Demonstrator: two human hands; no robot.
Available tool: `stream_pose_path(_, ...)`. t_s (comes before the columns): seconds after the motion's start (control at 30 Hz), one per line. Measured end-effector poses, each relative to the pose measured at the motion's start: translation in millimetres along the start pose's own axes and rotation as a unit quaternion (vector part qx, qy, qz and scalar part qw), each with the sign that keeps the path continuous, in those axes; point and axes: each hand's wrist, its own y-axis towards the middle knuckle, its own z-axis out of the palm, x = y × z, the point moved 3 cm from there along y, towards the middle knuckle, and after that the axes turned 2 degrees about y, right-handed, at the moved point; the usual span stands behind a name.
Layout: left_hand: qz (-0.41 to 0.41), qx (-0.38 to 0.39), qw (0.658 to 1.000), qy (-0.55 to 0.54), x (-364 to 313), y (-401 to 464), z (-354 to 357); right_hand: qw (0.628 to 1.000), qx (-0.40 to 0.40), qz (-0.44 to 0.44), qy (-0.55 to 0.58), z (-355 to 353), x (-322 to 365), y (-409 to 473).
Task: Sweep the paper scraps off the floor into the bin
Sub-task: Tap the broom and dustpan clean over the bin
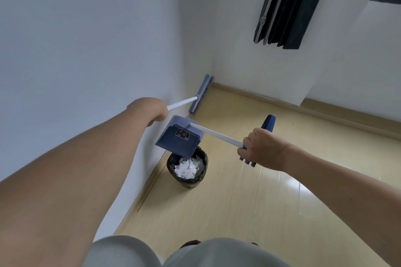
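The right hand (261, 149) grips the dustpan (181, 136) handle, tipping it over the bin (187, 167), where the paper scraps (189, 167) lie. The left hand (149, 109) seems clamped on the broom (200, 94) handle, fingers hidden. The floor (249, 201) looks clear; the task is likely nearly done.

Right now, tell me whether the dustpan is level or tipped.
Tipped. The dustpan hangs tilted over the bin, its lip pointing down at the opening, held by its handle in the right hand. White paper scraps lie in the bin.
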Motion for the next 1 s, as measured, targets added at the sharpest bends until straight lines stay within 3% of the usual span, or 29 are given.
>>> stream_pose_path(0.1,-0.006,0.049,0.993,-0.107,-10,13,-7,0.997,0.015,0.050,0.052,-5,-29,7)
stream_pose_path(0.17,-0.051,0.080,0.970,-0.224,-18,25,-11,0.989,0.027,0.092,0.110,-7,-50,17)
stream_pose_path(0.3,-0.066,0.115,0.933,-0.336,-55,44,-36,0.937,0.007,0.225,0.267,-5,-98,43)
stream_pose_path(0.37,-0.041,0.119,0.932,-0.341,-85,53,-55,0.890,-0.001,0.308,0.336,5,-129,58)
stream_pose_path(0.47,-0.009,0.156,0.918,-0.364,-135,71,-87,0.784,-0.011,0.417,0.460,36,-190,85)
stream_pose_path(0.57,0.001,0.201,0.906,-0.373,-168,90,-112,0.709,-0.014,0.435,0.555,67,-238,113)
stream_pose_path(0.63,0.006,0.220,0.911,-0.347,-190,107,-130,0.713,-0.010,0.406,0.572,89,-259,133)
stream_pose_path(0.83,0.049,0.281,0.918,-0.276,-249,154,-179,0.781,0.016,0.334,0.528,130,-284,183)
stream_pose_path(1.0,0.089,0.337,0.902,-0.254,-280,185,-208,0.780,0.046,0.325,0.534,149,-295,204)
